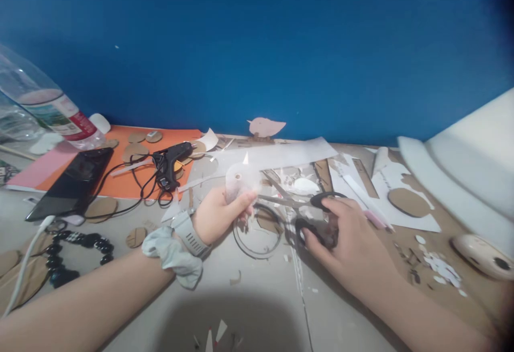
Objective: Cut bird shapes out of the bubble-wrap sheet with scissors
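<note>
The blue wall (257,47) is the biggest thing, and it stands behind the grey table (265,274). A long, cloudy white strip (305,151) goes from side to side, just behind the person's hands. The right hand (345,234) is grasping the scissors (287,201), with fingers at both handle loops. The scissors' long line runs from the right hand to the left and a little away from the person. The two blades are spread apart, with their tips toward the left hand (223,207).

The left hand is nearer to the white round piece (236,186). It pinches the piece's low edge between thumb and fingers, so the piece sticks up above the grip. From the right hand, the piece lies to the left and a bit farther off, past the blade tips. The lower blade points at the piece's right edge, close to the left thumb. It is too blurry to tell if the blade touches the piece, or if the piece is joined to the strip.

Under the hands, a clear ring (257,256) lies on the table. The smallest thing is the little hole (237,176) in the piece.
</note>
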Tool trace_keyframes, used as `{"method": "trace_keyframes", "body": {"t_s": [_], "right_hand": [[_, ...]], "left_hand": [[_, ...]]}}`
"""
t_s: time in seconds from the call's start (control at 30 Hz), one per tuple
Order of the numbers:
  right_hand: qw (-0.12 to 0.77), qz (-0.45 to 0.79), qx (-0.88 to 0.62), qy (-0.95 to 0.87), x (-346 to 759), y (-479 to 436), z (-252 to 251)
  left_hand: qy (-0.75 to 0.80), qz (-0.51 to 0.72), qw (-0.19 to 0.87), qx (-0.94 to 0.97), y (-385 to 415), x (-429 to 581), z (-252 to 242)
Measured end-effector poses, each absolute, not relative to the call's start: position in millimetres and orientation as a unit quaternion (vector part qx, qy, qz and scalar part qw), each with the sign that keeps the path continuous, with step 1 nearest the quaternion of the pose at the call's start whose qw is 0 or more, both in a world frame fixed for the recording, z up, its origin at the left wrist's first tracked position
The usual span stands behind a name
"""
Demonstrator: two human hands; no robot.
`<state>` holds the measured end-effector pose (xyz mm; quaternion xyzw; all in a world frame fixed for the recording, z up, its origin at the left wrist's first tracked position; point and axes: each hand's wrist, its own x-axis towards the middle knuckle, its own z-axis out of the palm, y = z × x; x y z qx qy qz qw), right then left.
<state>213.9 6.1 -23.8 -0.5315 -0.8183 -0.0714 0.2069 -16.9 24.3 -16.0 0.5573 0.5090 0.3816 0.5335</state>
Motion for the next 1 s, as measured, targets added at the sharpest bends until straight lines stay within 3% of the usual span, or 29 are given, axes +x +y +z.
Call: {"method": "trace_keyframes", "body": {"t_s": [0.3, 1.0], "right_hand": [[0.211, -0.061, -0.528, -0.820, 213.0, 3.8, -25.5], [0.211, -0.063, -0.515, -0.829, 212.1, 4.2, -25.6]], "left_hand": [[0.517, 0.348, 0.463, 0.630, 26.0, -20.3, -17.1], [0.528, 0.329, 0.442, 0.647, 24.5, -20.4, -14.1]]}}
